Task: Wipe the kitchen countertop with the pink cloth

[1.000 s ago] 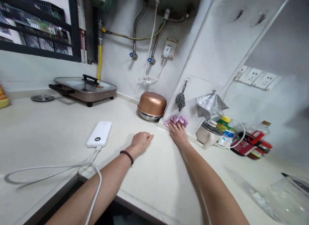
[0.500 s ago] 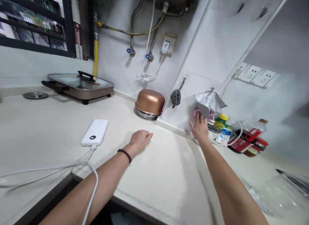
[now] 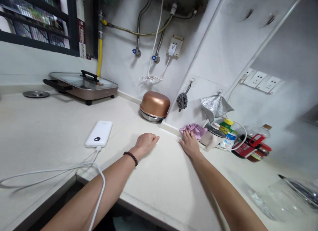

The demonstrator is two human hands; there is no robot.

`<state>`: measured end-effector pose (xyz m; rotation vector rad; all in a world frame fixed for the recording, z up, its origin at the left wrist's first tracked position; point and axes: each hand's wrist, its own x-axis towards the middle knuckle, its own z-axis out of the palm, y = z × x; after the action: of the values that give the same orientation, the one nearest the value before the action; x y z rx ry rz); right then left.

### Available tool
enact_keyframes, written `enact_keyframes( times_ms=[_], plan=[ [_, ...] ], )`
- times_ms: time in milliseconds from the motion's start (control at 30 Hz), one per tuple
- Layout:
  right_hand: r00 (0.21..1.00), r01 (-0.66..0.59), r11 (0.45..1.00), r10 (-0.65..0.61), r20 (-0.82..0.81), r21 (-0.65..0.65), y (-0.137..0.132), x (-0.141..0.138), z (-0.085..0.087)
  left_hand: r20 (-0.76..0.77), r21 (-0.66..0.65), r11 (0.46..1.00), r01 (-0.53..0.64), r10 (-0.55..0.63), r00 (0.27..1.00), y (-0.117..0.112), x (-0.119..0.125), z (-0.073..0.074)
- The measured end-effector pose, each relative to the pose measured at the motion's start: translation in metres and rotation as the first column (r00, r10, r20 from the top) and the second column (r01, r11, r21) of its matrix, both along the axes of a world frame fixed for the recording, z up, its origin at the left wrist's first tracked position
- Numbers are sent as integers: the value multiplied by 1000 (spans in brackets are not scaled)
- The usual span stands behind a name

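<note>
Right hand (image 3: pixel 190 145) spread on cloth (image 3: pixel 195 130) beside pot (image 3: pixel 210 137); left hand (image 3: pixel 144 145) curled near copper pan (image 3: pixel 155 104).

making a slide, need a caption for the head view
Right hand on a pink cloth by the wall, left hand on the counter.

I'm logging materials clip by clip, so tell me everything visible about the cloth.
The cloth is pinkish-purple and looks like soft, thin fabric. It is crumpled into uneven folds rather than spread flat, and no print can be made out. It sits low against the wall, by the ledge at the wall's foot. The fingers of the right hand lie over its near side, hiding part. The pot is just beside it; whether they touch is unclear.
</note>
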<state>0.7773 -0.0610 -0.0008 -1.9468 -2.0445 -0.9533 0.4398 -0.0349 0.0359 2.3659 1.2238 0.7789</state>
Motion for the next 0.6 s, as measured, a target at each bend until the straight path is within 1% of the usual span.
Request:
enact_keyframes(
  times_ms=[133, 200, 300, 367, 467, 533, 600],
  plan=[
    [997, -78, 995, 79, 21, -56, 35, -39, 20, -13, -20, 1000, -1, 1, 1000, 0, 0, 1],
    [992, -117, 991, 119, 28, -64, 55, -58, 32, -23, -20, 1000, -3, 3, 1000, 0, 0, 1],
    [990, -143, 990, 143, 2, -7, 82, -82, 47, -39, -11, 1000, -12, 11, 999, 1, -2, 2],
    [990, -133, 989, 135, -33, 56, 94, -93, 52, -50, -8, 1000, -16, 16, 999, 1, -3, 3],
    [988, -121, 986, 131, -76, 118, 102, -100, 51, -63, -11, 1000, -15, 14, 998, 1, -4, 5],
    [985, -144, 985, 152, -83, 99, 100, -99, 44, -64, -8, 1000, -12, 11, 998, 0, -5, 6],
    [979, -184, 982, 187, -84, 42, 93, -95, 33, -58, -2, 1000, -9, 9, 998, 1, -5, 7]
  ],
)
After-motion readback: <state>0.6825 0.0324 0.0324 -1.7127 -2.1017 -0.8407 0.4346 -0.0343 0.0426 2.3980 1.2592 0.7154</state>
